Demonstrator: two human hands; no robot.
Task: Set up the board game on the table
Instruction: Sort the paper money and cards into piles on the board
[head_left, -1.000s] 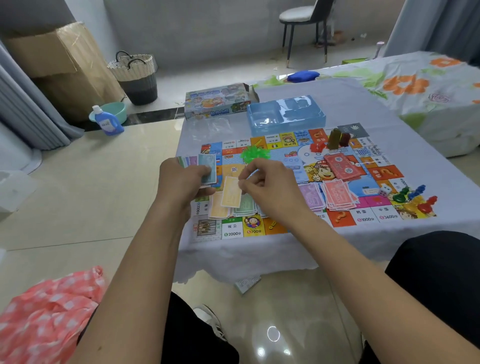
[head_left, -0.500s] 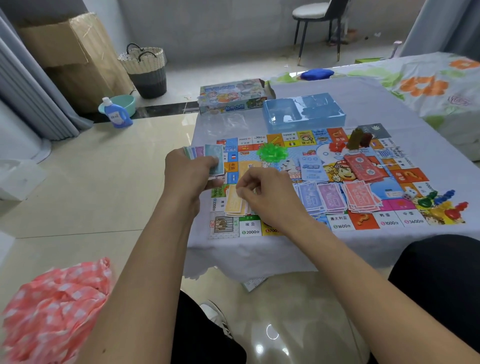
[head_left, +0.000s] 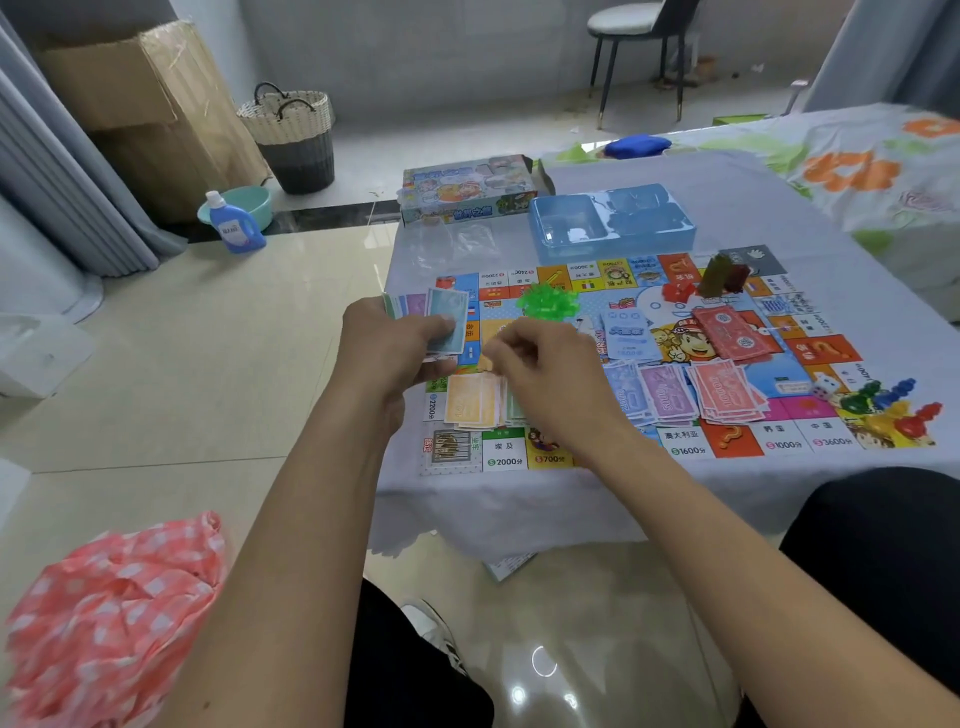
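Note:
The colourful game board (head_left: 831, 349) lies on the grey-clothed table (head_left: 727, 182). My left hand (head_left: 395, 345) grips a fan of paper money bills (head_left: 445, 322) over the board's left edge. My right hand (head_left: 553, 376) hovers close beside it with curled fingers; whether it pinches a bill is unclear. Below the hands lies a yellow bill pile (head_left: 470, 406), with a green pile partly hidden by my right hand. Blue (head_left: 623, 395), purple (head_left: 667, 397) and red (head_left: 727, 395) bill piles follow in a row. Green houses (head_left: 548, 301), pawns (head_left: 883, 400) and a die (head_left: 826, 387) sit on the board.
A blue plastic tray (head_left: 613, 223) and the game box (head_left: 467, 192) stand at the table's far side. On the floor to the left are a detergent bottle (head_left: 234, 228), a woven basket (head_left: 291, 135) and a pink checked bag (head_left: 114, 613). A bed (head_left: 857, 166) adjoins on the right.
My right hand laid a yellow bill on the yellow pile, then rose back towards the fan in my left hand. The view shifted slightly.

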